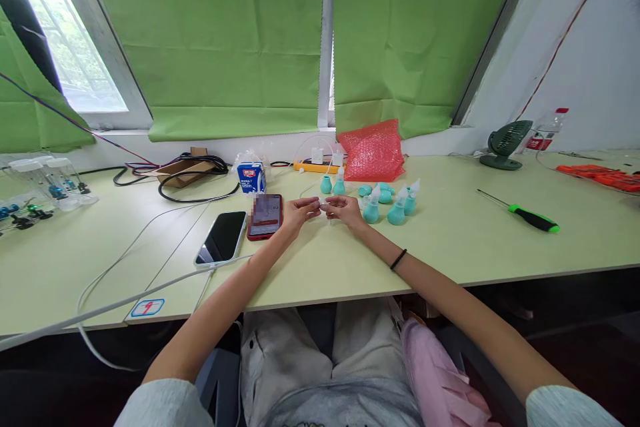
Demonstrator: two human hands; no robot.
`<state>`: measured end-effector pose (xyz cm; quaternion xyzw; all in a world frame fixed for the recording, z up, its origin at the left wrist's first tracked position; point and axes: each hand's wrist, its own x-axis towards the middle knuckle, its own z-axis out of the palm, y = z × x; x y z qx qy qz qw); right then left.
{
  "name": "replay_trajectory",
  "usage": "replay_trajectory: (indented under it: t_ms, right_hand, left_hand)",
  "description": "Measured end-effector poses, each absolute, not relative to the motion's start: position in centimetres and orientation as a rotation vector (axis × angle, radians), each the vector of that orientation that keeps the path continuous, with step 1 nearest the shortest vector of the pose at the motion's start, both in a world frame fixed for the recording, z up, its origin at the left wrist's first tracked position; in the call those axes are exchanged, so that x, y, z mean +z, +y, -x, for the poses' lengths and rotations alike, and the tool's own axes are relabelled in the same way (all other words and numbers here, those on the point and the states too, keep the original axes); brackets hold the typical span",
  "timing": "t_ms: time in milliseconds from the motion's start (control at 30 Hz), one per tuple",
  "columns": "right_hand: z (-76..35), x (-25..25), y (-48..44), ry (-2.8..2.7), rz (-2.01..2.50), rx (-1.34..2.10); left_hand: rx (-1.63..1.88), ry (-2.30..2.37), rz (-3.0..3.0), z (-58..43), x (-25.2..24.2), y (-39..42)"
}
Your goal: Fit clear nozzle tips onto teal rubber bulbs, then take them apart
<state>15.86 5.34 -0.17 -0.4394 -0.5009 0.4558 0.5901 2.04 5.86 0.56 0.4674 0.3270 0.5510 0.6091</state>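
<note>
Left of centre, a black phone (223,237) and a red phone (265,215) lie side by side on the table (450,247), just beside the left hand (299,210). A white cable runs from the black phone to the lower left edge of the frame.

At the middle of the frame the left hand and the right hand (345,209) meet fingertip to fingertip, low over the table. Each seems to pinch one end of a small pale piece (324,203). The piece lies between the two hands with its long axis running roughly left to right, so neither hand is nearer to it than the other. The remaining fingers of both hands are curled in.

Just right of the right hand stands a cluster of teal bulbs (371,212), some upright with pale tips and some lying over. They are near the right hand, apart from it, and well away from the left. Farther right, a screwdriver (530,217) lies alone.

The piece is too small, and too covered by fingers, to tell its shape or whether it is one part or two. Whether the hands rest on the table also cannot be told.
</note>
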Motion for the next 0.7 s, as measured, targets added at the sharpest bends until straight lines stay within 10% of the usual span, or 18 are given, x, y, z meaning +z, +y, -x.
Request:
replay_trajectory:
  t_ms: [700]
  right_hand:
    - [-15.85,-0.59,5.47,-1.24,0.977,0.912]
  left_hand:
    - [1.346,0.786,-1.124,-2.03,0.52,6.2]
